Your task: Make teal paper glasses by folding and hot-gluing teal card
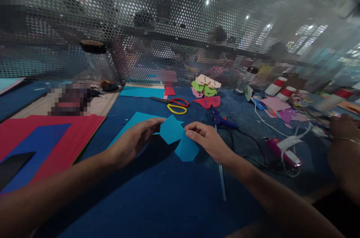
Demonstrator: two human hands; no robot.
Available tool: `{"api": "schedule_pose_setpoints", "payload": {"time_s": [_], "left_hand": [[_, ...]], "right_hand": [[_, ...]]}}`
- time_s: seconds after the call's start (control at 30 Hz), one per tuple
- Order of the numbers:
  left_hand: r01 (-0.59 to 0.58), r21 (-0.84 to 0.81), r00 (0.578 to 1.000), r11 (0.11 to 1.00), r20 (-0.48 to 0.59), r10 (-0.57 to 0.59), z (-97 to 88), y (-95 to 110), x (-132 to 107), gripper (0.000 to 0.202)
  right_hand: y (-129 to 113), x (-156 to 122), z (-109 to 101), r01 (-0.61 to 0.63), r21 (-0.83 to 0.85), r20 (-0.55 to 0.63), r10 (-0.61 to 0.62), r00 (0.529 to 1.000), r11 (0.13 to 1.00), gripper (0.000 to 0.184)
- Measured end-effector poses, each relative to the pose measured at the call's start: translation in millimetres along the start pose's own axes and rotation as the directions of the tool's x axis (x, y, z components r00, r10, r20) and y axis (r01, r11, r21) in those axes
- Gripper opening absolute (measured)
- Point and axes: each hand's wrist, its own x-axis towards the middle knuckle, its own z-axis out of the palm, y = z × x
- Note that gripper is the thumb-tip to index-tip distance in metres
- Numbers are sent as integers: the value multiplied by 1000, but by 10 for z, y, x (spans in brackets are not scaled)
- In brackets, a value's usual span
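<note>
A light-blue paper cutout [172,130] with angular lobes is held above the blue table [168,200]. My right hand [206,138] pinches it near the join of its two lobes, thumb on top. My left hand [137,136] is at the cutout's left edge; its fingertips are partly hidden behind the paper. Under and behind the left hand lies a larger light-blue sheet [137,118]. Scissors [177,105] with red and yellow handles rest beyond the cutout. A blue glue gun [223,119] lies beside my right hand, with a clear glue stick [222,181] near it.
Folded paper shapes [206,86] are stacked by the perforated metal screen [168,24]. Red card sheets [84,129] lie at left, near a glass jar [101,69]. Cords, a magenta device [284,153] and paper scraps [277,104] spread rightward. Another person's hand [345,133] is at far right.
</note>
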Motion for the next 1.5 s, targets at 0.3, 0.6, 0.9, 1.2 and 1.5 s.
{"api": "schedule_pose_setpoints", "payload": {"time_s": [0.3,0.6,0.9,1.2,1.5], "left_hand": [[-157,572,897,805,-258,358,-110,127,-44,32],[-255,726,952,639,71,298,-107,-19,-39,30],[-112,566,977,817,-87,194,-112,51,8,30],[-84,501,975,861,-137,174,-125,42,32,35],[-108,527,974,843,-112,195,-143,43,19,30]], "right_hand": [[-1,-2,-37,233,-361,-30,-261,965,903,16],[50,8,-7,275,-378,7,-295,956,884,13],[73,84,-129,311,-453,-215,-441,871,835,24],[133,104,-122,312,-441,-174,-421,890,842,20],[176,105,-123,306,-462,-159,-416,895,833,15]]}}
